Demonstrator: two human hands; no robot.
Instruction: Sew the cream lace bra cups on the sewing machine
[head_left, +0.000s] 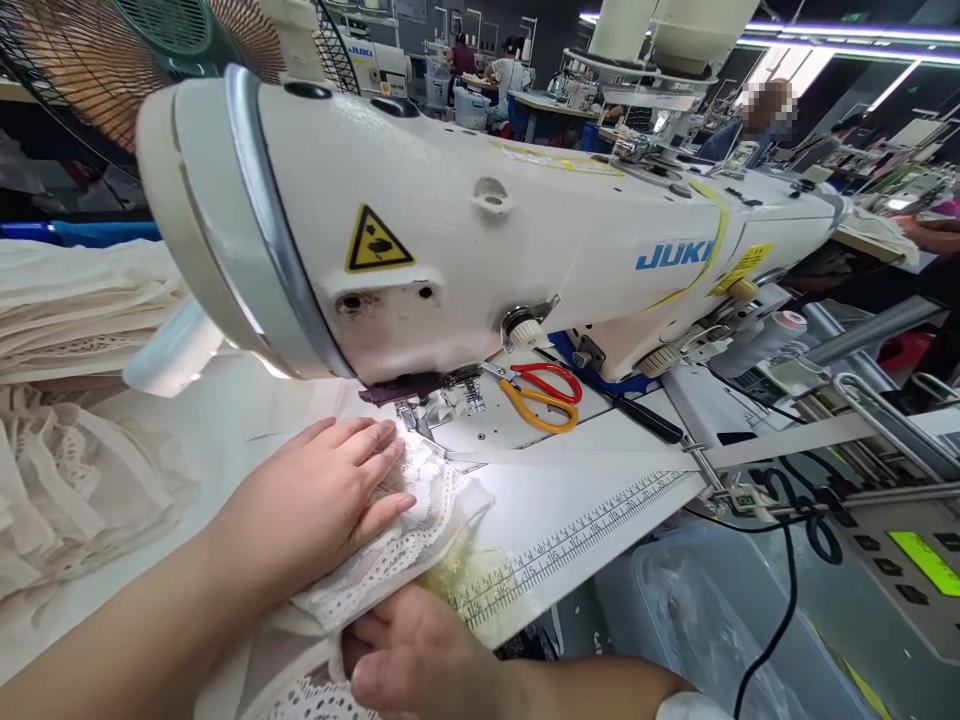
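My left hand (322, 490) lies flat on a piece of white lace fabric (427, 500), its fingertips near the presser foot (411, 418) of a white sewing machine (450, 230). Below it, at the table's front edge, my right hand (427, 650) is closed, with curled fingers gripping the lower edge of the same lace. Part of the fabric hangs down past that hand. Scissors (544, 395) with one red and one orange handle rest on the machine bed, beside a black-handled tool (649, 418).
Cream lace garments (75, 470) are heaped at the left. A printed ruler (577, 540) runs along the table's front edge. A clear plastic bin (697, 620) stands below at right, near a control box (892, 560). A fan (97, 70) is behind; people work farther back.
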